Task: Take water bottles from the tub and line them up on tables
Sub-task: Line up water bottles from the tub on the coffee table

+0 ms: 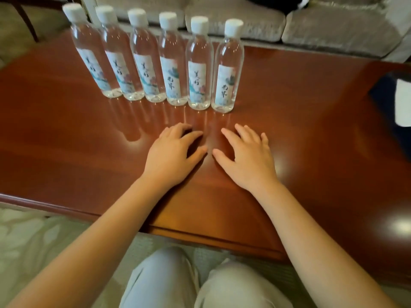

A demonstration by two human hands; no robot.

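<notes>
Okay, I saw a glossy red-brown wooden table (311,134) filling most of the view, with light glaring off it. Behind its far edge sat a grey sofa (333,27). Pale patterned carpet (33,241) lay under the near edge, and a dark chair leg (24,18) showed top left. At the table's right edge lay a dark thing (402,103) with a white patch, too blurred for me to name. I counted six bottles (172,63), all upright, white caps on, labels facing me, in one slanted row side by side on the far left part of the table. Two hands, both bare. The left hand (171,158) and right hand (246,161) lay palm down on the table just in front of the row, fingers loosely spread, holding nothing, thumbs nearly touching. Two knees (169,281) in pale trousers showed below.
</notes>
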